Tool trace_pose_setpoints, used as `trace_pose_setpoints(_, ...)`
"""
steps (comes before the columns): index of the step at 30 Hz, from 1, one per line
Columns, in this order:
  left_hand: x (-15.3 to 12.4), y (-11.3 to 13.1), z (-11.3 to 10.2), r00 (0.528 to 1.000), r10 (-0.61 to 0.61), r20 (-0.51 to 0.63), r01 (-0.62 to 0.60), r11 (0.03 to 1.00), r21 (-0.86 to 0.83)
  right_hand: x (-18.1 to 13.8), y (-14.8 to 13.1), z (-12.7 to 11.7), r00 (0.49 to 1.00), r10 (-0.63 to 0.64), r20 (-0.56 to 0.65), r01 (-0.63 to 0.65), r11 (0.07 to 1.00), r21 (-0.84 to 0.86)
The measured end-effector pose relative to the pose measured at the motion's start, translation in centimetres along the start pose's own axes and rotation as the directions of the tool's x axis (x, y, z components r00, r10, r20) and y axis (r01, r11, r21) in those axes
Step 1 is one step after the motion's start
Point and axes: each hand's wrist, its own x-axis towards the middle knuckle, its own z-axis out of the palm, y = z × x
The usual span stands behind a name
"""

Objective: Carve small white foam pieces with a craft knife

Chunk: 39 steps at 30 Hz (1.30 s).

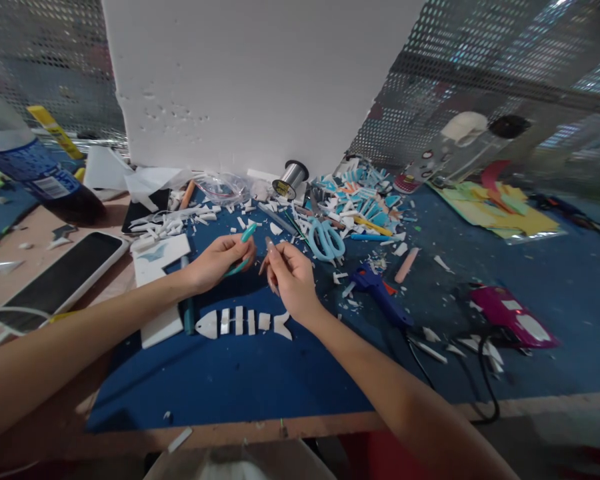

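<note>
My left hand (225,260) is closed above the blue mat, with its thumb and fingers pressed together. Glossy teal shows at the thumb tip and beneath the fingers; I cannot tell whether it is long nails or a slim held item. Close beside it, my right hand (293,277) has its fingers curled in a pinch, and anything in it is too small to make out. Below both hands lies a white foam fish skeleton (239,321) in separate pieces: head at left, several ribs, tail at right. A teal stick-like tool (189,313) lies left of the head.
Light-blue scissors (326,241), a wire spool (291,179) and heaped foam scraps (365,193) lie behind my hands. A blue glue gun (383,297), its cord and a magenta device (513,315) are at right. A phone (63,280) and soda bottle (40,170) stand left.
</note>
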Motion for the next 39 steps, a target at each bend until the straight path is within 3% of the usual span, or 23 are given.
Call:
trace_pose_setpoints(6,0.1,1.0,-0.4,0.997,0.073,0.005,-0.072,0.96,0.272,0.3,0.4,0.3,0.993,0.103,0.063,-0.108,0.99,0.088)
trace_pose_setpoints(12,0.2,1.9,-0.1,0.994,0.105,-0.014,-0.09,0.907,0.41,0.5,1.1,0.4,0.982,0.162,0.098,-0.179,0.961,0.212)
trace_pose_setpoints(21,0.2,1.9,-0.7,0.973,0.222,-0.069,-0.109,0.699,0.707,0.5,0.9,0.3,0.982,0.14,0.124,-0.163,0.967,0.195)
trace_pose_setpoints(29,0.1,3.2,-0.6,0.955,0.293,0.05,-0.201,0.514,0.834,0.6,1.2,0.4,0.978,0.168,0.125,-0.194,0.952,0.237)
trace_pose_setpoints(35,0.0,4.5,-0.5,0.872,0.429,0.234,-0.381,0.298,0.875,0.7,1.1,0.1,0.973,0.171,0.153,-0.208,0.939,0.274)
trace_pose_setpoints(39,-0.1,4.4,-0.4,0.851,0.448,0.275,-0.411,0.241,0.879,0.7,0.5,0.0,0.975,0.105,0.194,-0.147,0.964,0.221)
